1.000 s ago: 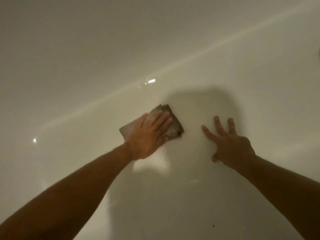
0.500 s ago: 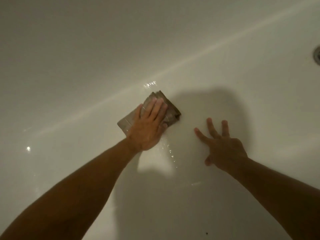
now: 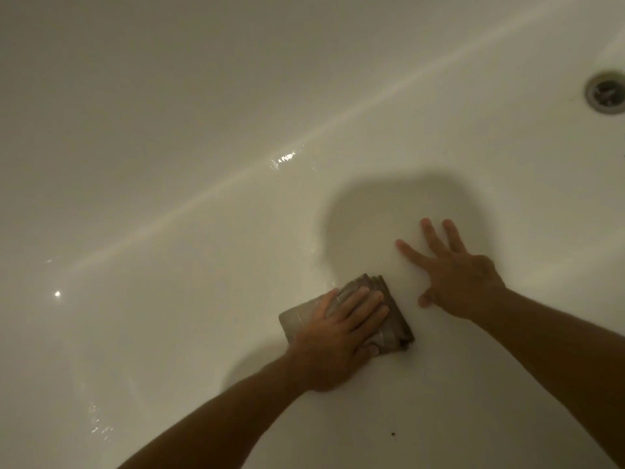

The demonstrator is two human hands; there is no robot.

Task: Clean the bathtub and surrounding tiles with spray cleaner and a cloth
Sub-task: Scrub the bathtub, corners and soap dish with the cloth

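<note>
Low in the frame's centre, the left hand (image 3: 333,340) presses the folded cloth (image 3: 389,319) flat, fingers straight and close together. The right hand (image 3: 456,279) braces beside it on the bathtub (image 3: 169,113), fingers spread. The cloth looks soft, damp and light; flat palm pressure likely suits it on this slippery surface.

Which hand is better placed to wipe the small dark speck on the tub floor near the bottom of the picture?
Probably the left hand: it already presses the folded cloth flat on the bathtub. The right hand is spread bare on the tub floor. The speck lies just below the cloth.
</note>
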